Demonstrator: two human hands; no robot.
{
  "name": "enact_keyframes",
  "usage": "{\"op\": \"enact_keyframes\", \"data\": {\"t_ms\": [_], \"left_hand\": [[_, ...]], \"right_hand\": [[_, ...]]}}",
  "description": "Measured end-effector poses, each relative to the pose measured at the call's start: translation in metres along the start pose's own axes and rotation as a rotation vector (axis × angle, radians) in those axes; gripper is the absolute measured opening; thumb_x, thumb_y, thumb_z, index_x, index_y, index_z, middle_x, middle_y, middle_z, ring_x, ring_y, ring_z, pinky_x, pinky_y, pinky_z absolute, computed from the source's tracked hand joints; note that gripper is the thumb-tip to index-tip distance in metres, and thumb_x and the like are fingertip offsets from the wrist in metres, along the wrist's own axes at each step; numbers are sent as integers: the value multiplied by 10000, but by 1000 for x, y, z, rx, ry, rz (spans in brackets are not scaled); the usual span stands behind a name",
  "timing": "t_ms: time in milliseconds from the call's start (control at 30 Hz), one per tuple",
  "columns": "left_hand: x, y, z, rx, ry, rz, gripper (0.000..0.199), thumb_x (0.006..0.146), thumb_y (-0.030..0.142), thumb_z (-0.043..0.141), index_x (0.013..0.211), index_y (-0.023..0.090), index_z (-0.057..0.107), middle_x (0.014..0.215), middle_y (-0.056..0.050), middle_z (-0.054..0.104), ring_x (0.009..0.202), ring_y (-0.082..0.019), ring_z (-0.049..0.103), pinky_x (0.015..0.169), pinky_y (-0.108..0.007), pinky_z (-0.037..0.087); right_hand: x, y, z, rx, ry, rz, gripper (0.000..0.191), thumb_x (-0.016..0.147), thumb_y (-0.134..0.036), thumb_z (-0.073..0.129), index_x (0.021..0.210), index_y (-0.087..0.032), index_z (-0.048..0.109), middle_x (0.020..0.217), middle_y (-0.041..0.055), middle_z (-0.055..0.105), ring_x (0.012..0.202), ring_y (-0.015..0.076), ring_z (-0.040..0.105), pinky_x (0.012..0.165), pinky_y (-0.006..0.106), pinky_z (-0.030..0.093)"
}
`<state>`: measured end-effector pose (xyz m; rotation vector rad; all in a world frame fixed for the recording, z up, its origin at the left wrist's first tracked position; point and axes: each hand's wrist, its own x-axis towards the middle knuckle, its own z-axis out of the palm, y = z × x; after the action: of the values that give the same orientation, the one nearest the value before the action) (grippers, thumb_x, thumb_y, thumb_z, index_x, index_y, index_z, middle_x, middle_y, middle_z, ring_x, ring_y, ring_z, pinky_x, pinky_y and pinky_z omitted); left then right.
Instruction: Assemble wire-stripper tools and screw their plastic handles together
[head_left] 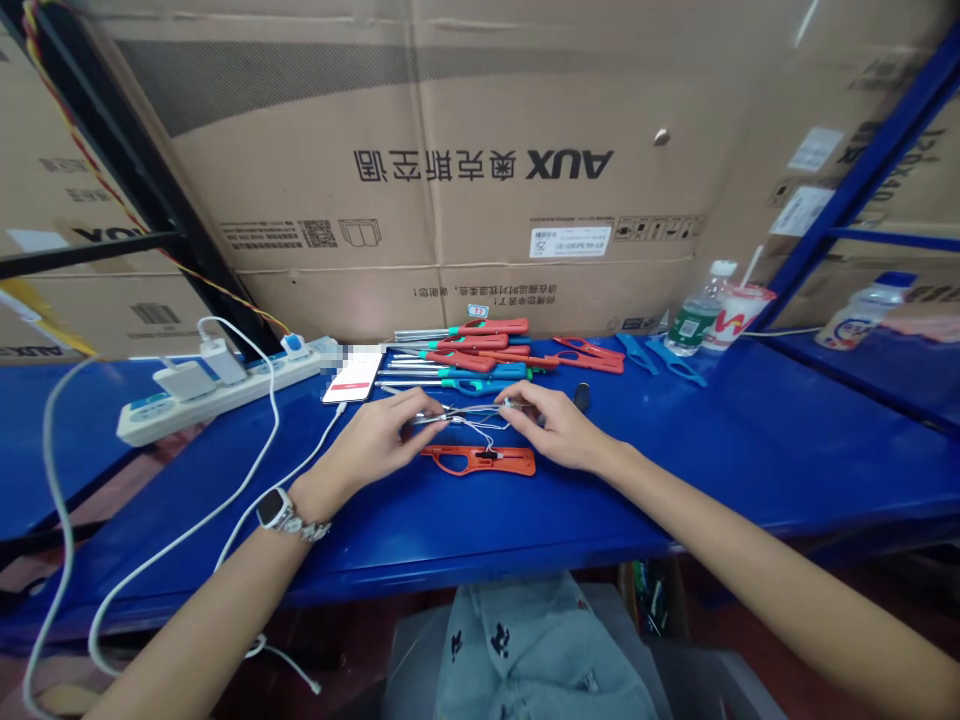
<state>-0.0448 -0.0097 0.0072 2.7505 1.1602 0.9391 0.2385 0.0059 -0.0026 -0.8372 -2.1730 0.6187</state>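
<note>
- Grips narrow: left hand (390, 430) pinched thin silvery metal rod (431, 418), right hand (559, 425) pinched fine white wires (478, 409).
- Wiring looked mid-handling; slack called for light, steady fingers.
- Open orange plastic shell (514, 462) lay just nearer the body, wires running in.
- Red-handled lighters (504, 327) lay beyond.

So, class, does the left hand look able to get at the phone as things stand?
Probably yes: the phone lies close by the left hand, uncovered, with just a white cable at its near edge. But its grip holds thin parts, likely to be put down first.
</note>
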Motion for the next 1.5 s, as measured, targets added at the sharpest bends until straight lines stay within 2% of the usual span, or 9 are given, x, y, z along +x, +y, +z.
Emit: {"op": "enact_keyframes", "data": {"t_ms": [267,567,833,900,1067,1167,1267,1333,1500], "left_hand": [[-1,1,2,-7,-6,-50,201,996,383,556,992,215,665,859,-29,715,668,-148,639,589,-274,485],[-5,-2,4,-68,-95,-108,201,962,400,609,903,218,669,814,-23,726,637,-151,639,571,-275,469],[-7,0,5,76,-151,-61,211,937,414,610,899,222,690,796,-29,729,645,-181,667,587,-292,470],[-7,0,5,109,-134,-49,207,935,410,611,899,223,692,831,-42,732,697,-199,680,613,-309,483],[-5,0,5,139,-160,27,203,968,395,586,940,216,677,930,-55,729,890,-237,681,809,-396,510],[-3,8,3,153,-110,73,202,989,374,563,1045,210,666,1045,-77,714,980,-255,664,861,-430,496],[1,23,4,73,-67,143,170,1016,310,528,1001,205,661,991,-68,693,937,-235,645,844,-416,502],[5,32,8,-33,-106,159,165,1026,285,529,985,210,669,968,-59,683,922,-219,645,837,-389,521],[13,44,18,-188,-277,116,116,997,256,617,1050,218,712,1076,-71,699,997,-220,676,882,-370,559]], "right_hand": [[-1,-1,7,-17,21,5,210,1012,-393,551,1046,-207,643,896,31,672,720,152,560,687,305,448],[-5,-4,10,-39,12,3,144,972,-318,594,1022,-197,655,894,35,705,709,152,603,671,302,459],[-9,-3,12,-143,-25,-12,152,960,-326,624,1045,-208,667,949,47,732,835,193,666,785,350,491],[-11,-4,11,-186,-51,-7,171,952,-311,635,1084,-206,662,964,52,733,870,205,663,837,379,485],[-11,-5,10,-213,-95,-2,179,946,-238,619,1116,-191,649,919,47,725,857,205,653,874,403,469],[-9,-4,11,-208,-103,-5,177,956,-213,593,1123,-190,646,889,40,730,854,208,660,875,406,468],[-9,-3,13,-205,-108,-9,210,959,-209,586,1162,-190,636,919,49,739,889,220,677,884,411,476],[-9,-3,13,-197,-104,0,249,952,-204,592,1200,-191,619,980,62,746,905,224,687,882,412,489],[-10,-1,13,-154,-90,8,278,927,-181,603,1205,-198,603,1139,87,735,1006,234,697,896,401,522]]}}
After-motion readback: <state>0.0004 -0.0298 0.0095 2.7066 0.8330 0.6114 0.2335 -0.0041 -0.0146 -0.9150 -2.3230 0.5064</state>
